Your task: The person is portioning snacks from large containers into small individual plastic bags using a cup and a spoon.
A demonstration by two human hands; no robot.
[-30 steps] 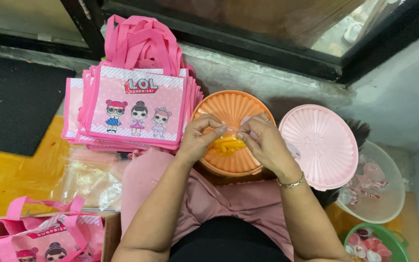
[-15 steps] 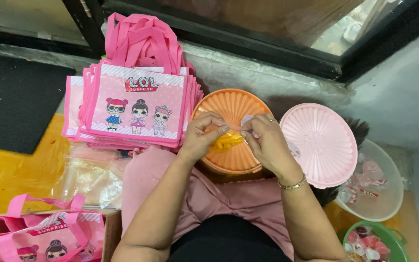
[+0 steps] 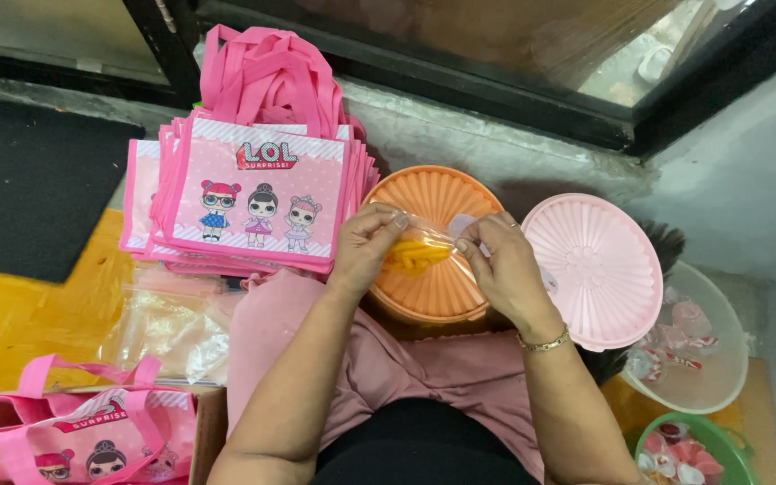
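Both hands pinch the top of a small clear plastic bag (image 3: 419,251) with yellow-orange pieces in it, held over a round orange ribbed lid (image 3: 437,292). My left hand (image 3: 365,244) grips the bag's left corner. My right hand (image 3: 500,260), with a gold bracelet at the wrist, grips its right corner. A round pink ribbed lid (image 3: 599,269) lies just right of the right hand.
A stack of pink cartoon-doll tote bags (image 3: 253,193) lies left of the orange lid. Clear plastic bags (image 3: 168,328) lie below it. More pink totes (image 3: 74,431) sit in a box at lower left. A clear bowl (image 3: 716,377) and green bowl (image 3: 720,445) hold small wrapped items at right.
The hands and the small bag stay over the orange lid; the fingers have shifted slightly along the bag's top edge.
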